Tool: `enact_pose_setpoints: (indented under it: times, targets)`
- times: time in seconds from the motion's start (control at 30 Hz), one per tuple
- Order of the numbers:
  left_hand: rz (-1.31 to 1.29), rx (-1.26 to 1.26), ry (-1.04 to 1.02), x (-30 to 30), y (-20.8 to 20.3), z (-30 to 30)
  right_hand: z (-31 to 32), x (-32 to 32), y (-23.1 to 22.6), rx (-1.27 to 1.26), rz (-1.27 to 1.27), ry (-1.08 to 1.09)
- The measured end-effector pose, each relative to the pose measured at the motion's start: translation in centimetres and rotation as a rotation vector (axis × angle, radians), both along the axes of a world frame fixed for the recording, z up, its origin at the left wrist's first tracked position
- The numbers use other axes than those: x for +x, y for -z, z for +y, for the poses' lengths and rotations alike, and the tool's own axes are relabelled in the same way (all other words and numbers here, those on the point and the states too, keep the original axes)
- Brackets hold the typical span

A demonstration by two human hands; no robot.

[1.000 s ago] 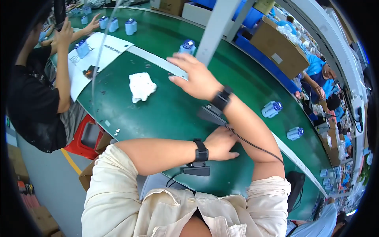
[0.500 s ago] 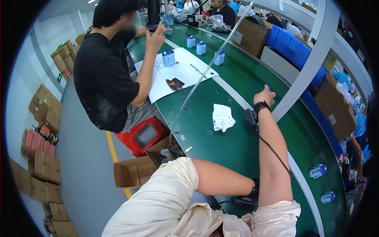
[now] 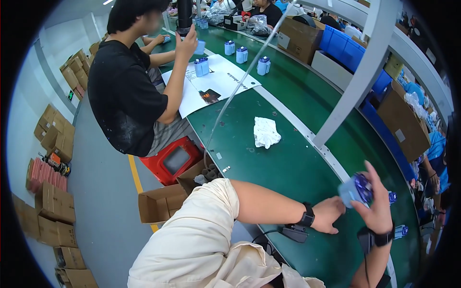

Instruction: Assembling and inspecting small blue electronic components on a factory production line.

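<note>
Now the right hand had drawn back from beside the grey post, where it had reached half a second earlier, and had brought a light-blue bottle toward the left hand; the bottle was thus clear of any surface and within reach of both hands. Its place was in the air, seen against the metal strip along the far edge of the green desk, toward the right end. The right grip was narrowed on the bottle, thumb below and fingers above. The left hand lay low over the desk, just beside the bottle, fingers loosely bent; nothing showed in it, though its palm was hidden. The bottle's dark-blue top pointed rightward, toward the right palm, and its pale base leftward. Its long axis thus appeared tipped well off upright, running roughly crosswise, though blur obscured the exact slope. A crumpled white cloth lay nearer the desk's left end.
</note>
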State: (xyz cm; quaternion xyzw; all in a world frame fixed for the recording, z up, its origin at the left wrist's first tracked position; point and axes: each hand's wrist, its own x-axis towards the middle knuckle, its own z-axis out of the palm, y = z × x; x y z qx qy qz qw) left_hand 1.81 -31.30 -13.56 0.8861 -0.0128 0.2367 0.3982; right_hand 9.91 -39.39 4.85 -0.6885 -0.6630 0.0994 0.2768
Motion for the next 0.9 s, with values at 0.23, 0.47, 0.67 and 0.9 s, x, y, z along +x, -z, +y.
enact_pose_setpoints:
  times: [0.23,0.47,0.67,0.9]
  targets:
    - [0.079,-0.144,0.08,-0.8,-2.6,-0.5,-10.4,2.1,6.7,0.036,0.029,0.46]
    - [0.061,-0.184,0.261,-0.7,-2.8,1.3,-8.0,1.3,9.0,0.039,0.234,0.064]
    - [0.271,-0.302,0.376,-0.5,-3.5,0.4,-12.5,4.3,6.2,0.115,0.201,0.186]
    - [0.187,-0.31,0.387,-1.1,-2.6,0.5,-10.7,2.2,8.2,0.229,0.094,0.14]
